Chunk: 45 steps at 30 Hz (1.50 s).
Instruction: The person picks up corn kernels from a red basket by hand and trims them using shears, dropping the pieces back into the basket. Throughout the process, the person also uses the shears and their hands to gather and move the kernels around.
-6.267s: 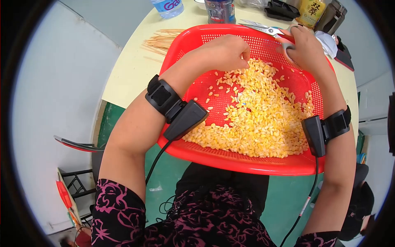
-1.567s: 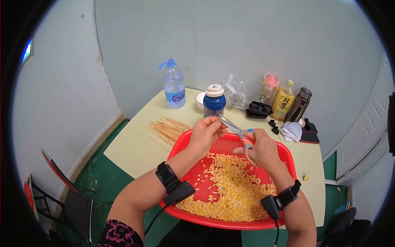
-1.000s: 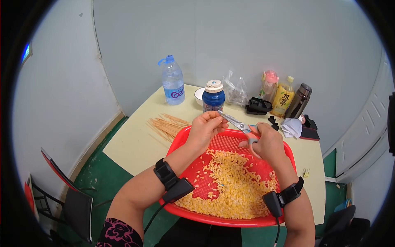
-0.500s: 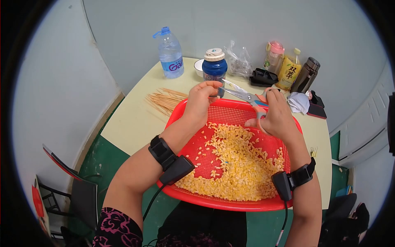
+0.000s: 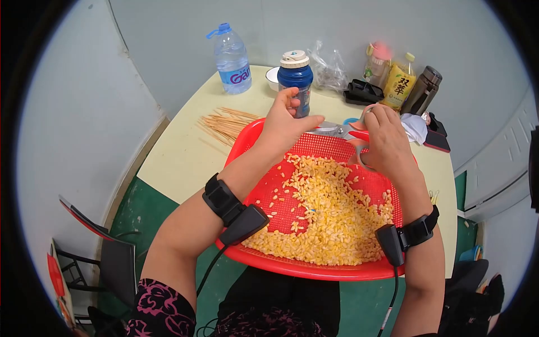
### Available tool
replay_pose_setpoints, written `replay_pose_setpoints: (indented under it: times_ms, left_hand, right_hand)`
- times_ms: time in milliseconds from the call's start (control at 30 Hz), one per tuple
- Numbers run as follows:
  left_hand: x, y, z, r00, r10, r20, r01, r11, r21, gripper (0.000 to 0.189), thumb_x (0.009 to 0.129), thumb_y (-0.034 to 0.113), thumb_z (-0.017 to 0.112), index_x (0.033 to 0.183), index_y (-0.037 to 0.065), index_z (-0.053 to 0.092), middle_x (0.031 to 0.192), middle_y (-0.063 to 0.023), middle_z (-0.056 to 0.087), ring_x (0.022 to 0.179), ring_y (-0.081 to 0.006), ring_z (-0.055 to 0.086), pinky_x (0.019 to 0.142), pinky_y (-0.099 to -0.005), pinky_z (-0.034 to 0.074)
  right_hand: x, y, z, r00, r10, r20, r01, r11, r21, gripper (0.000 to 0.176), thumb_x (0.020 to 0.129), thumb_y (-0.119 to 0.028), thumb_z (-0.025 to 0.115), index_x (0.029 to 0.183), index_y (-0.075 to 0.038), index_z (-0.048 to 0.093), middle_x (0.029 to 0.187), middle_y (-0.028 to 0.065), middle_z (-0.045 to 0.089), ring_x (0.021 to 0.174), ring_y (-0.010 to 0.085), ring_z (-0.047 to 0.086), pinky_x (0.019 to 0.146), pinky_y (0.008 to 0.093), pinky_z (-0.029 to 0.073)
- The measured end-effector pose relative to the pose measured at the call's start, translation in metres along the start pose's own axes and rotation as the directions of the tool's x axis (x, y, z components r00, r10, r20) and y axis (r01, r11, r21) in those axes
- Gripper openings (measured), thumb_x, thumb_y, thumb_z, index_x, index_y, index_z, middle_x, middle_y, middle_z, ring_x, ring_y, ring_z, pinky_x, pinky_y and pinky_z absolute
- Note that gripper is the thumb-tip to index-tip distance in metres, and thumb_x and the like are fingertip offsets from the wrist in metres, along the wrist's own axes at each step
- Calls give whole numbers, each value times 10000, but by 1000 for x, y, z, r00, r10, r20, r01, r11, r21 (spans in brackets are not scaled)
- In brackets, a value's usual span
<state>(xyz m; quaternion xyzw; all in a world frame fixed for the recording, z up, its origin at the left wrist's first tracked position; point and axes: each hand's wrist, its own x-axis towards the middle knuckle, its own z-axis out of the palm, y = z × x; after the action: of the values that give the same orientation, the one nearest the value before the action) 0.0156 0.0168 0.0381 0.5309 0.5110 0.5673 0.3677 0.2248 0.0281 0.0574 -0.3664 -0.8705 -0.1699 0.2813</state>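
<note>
My left hand (image 5: 285, 126) is over the far left rim of a red plastic basket (image 5: 331, 273). Its thumb is stretched out toward the scissors' blades, the other fingers bend loosely, and a gap shows between thumb and fingers. Around the orange-and-grey handles of a pair of scissors (image 5: 340, 131) my right hand (image 5: 387, 140) is closed, blades pointing left above the basket's far rim. Pale yellow kernels (image 5: 337, 224) fill much of the basket, piled deepest along the near side. A small blue bit shows among them.
Thin wooden sticks (image 5: 227, 124) lie left of the basket on the pale table (image 5: 168, 157). Along the back stand a water jug (image 5: 232, 64), a blue bottle (image 5: 295, 76), a plastic bag (image 5: 328, 70), a yellow drink bottle (image 5: 399, 84) and a dark flask (image 5: 424, 90). A chair (image 5: 115, 264) is at lower left.
My left hand's fingers have come apart from their pinch near the blade tips. The right hand, still on the scissors, has moved slightly right. The view has shifted a little.
</note>
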Motion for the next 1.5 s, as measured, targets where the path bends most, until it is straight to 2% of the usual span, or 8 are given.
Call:
replay_pose_setpoints:
  times_ms: [267, 433, 733, 867, 1133, 1200, 1367, 1500]
  left_hand:
    - [10, -10, -8, 998, 18, -61, -27, 988, -154, 486, 699, -17, 583, 1169, -20, 458, 1085, -102, 503, 975, -166, 487, 827, -269, 420]
    - [5, -1, -4, 984, -28, -175, -16, 969, -246, 181, 819, 179, 622, 818, -2, 606, 725, -5, 572, 683, -73, 496, 631, -239, 406]
    - [3, -5, -9, 969, 104, -224, -148, 971, -189, 236, 830, 268, 638, 838, 35, 599, 827, -21, 572, 775, -85, 509, 726, -255, 387]
    - [14, -20, -4, 876, 409, -255, -427, 904, -19, 184, 868, 143, 579, 986, 15, 522, 883, -42, 566, 730, -75, 488, 680, -243, 443]
    - [8, 7, -10, 956, 62, 288, -49, 997, -51, 146, 829, 167, 629, 891, 35, 624, 707, -18, 599, 600, -70, 545, 551, -191, 428]
    - [6, 16, -15, 895, -97, 435, 44, 991, 130, 155, 840, 179, 619, 881, 30, 623, 690, -9, 596, 581, -70, 545, 561, -189, 436]
    - [-4, 26, -18, 509, -215, 833, -485, 728, 484, 113, 787, 142, 620, 829, 37, 619, 655, -34, 600, 563, -111, 571, 537, -267, 453]
    - [-18, 18, -25, 213, -602, 770, -619, 527, 582, 123, 766, 138, 641, 805, 21, 634, 706, -66, 630, 621, -119, 594, 579, -281, 472]
  right_hand:
    - [-2, 9, 1, 999, -6, -52, 5, 1000, -17, 423, 621, -204, 770, 907, -1, 532, 941, 118, 525, 954, 298, 515, 854, 361, 408]
    - [-7, 16, 6, 995, 39, -97, -35, 998, 44, 498, 563, -249, 810, 924, -7, 566, 943, 124, 532, 932, 313, 520, 806, 379, 424]
    - [-10, 26, 21, 984, 20, -179, -30, 998, -54, 538, 539, -316, 830, 824, 7, 508, 846, 142, 538, 839, 323, 541, 725, 386, 444]
    - [-10, 19, 20, 973, 170, -156, -187, 977, -101, 534, 615, -395, 786, 841, 19, 535, 876, 146, 567, 848, 310, 559, 728, 385, 454]
    - [-9, 14, 15, 942, 275, -191, -304, 942, -143, 465, 684, -394, 734, 791, 26, 566, 827, 154, 584, 805, 308, 579, 704, 378, 468]
    - [-8, 15, 15, 933, 307, -187, -335, 931, -147, 456, 691, -392, 726, 784, 27, 572, 822, 157, 589, 790, 307, 584, 691, 381, 472]
    - [-11, 18, 16, 913, 401, -72, -407, 905, -127, 412, 691, -356, 716, 812, 22, 607, 849, 166, 602, 805, 305, 597, 700, 381, 487]
    - [-11, 15, 18, 913, 408, 23, -403, 909, -110, 386, 678, -324, 708, 830, 21, 630, 882, 174, 612, 829, 304, 607, 726, 381, 496]
